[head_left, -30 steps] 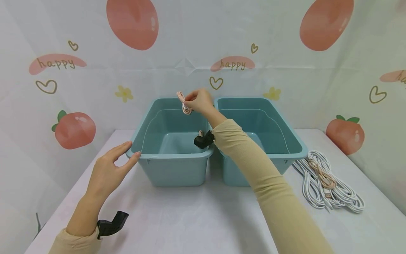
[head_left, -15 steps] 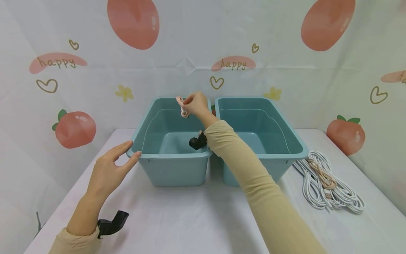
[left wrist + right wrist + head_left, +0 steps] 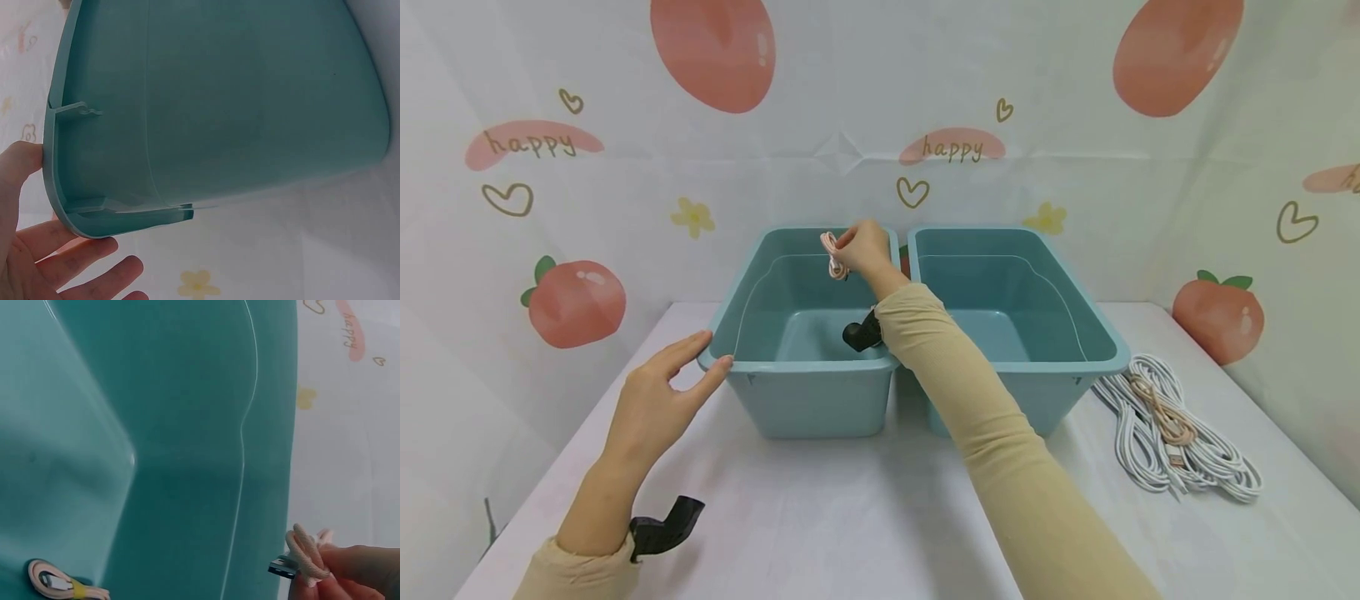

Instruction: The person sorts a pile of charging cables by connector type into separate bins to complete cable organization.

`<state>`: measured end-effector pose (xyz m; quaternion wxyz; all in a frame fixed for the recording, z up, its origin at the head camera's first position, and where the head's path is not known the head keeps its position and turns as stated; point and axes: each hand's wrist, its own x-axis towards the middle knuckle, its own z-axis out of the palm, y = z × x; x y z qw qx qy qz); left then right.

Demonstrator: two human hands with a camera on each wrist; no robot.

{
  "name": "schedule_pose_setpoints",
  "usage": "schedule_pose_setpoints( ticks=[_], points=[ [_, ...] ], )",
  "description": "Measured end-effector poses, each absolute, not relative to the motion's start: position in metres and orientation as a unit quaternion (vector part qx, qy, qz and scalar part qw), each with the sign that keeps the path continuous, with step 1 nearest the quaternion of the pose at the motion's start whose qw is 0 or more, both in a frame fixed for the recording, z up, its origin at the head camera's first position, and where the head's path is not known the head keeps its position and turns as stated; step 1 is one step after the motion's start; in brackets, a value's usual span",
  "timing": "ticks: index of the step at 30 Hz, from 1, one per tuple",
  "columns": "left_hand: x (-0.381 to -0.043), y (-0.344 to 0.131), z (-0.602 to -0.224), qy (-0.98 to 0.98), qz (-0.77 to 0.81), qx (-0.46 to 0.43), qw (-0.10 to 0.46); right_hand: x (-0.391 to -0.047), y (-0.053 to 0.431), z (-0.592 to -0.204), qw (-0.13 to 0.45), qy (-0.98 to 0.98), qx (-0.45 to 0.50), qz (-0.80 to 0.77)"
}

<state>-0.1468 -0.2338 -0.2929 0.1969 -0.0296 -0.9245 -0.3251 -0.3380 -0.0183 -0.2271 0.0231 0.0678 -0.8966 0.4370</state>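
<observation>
Beige wrinkled sleeves, black curved wrist mounts

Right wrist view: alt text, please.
The right hand pinches a pale bundled cable with a metal USB plug near the edge of a teal bin. A second bundled cable, with a yellow band, lies inside the bin at lower left. A white printed backdrop shows at right.

Right hand partly beyond wrist view
</observation>
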Motion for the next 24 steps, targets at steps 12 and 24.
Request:
schedule_pose_setpoints(
  ticks=[12,24],
  points=[
    [-0.146,-0.233,-0.291,-0.924,-0.325,-0.030,0.200,-0.344,-0.015,-0.228,-0.015,-0.890,0.033,0.455],
    [-0.146,-0.234,-0.292,-0.924,-0.326,-0.032,0.197,-0.338,-0.012,-0.216,-0.073,-0.882,0.083,0.458]
  ],
)
